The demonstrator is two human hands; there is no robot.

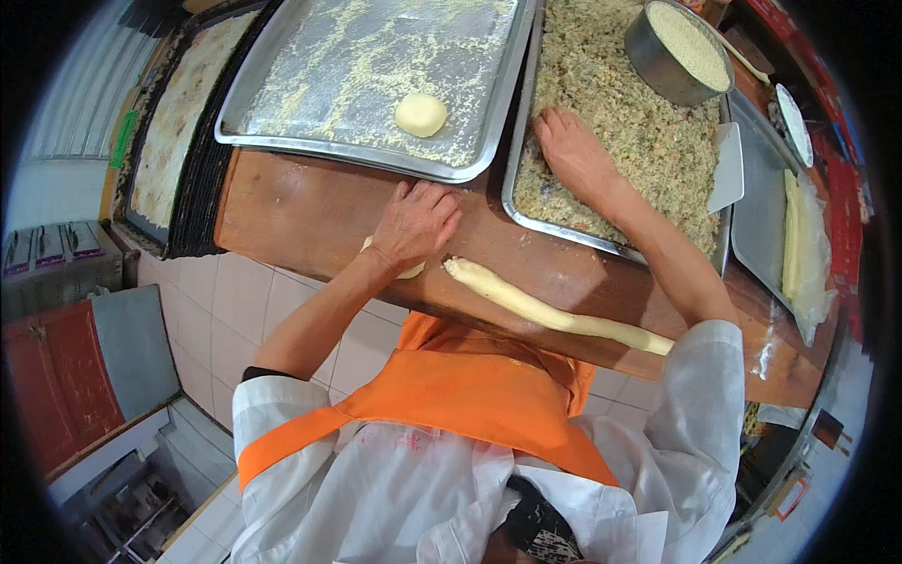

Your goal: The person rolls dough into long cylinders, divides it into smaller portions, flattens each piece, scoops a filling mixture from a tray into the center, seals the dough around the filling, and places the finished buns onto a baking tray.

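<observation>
My left hand (418, 226) lies palm down on the wooden table, fingers slightly bent and near the front edge of the left tray. A flat pale piece of dough (411, 272) shows partly from under its palm and wrist. To the right of it lies a long dough rope (554, 313) along the table's near edge. My right hand (575, 155) is in the tray of crumbly, speckled filling (587, 70), fingers curled together with their tips down in it; how much they hold is hidden. One round dough ball (421, 115) sits on the seed-strewn metal tray (324, 146).
A round metal tin of seeds (678, 56) stands on the filling, with a white scraper (726, 169) at the tray's right side. Farther right, more dough (792, 240) lies beside plastic wrap on another tray. Dark stacked baking trays (188, 122) stand at the left.
</observation>
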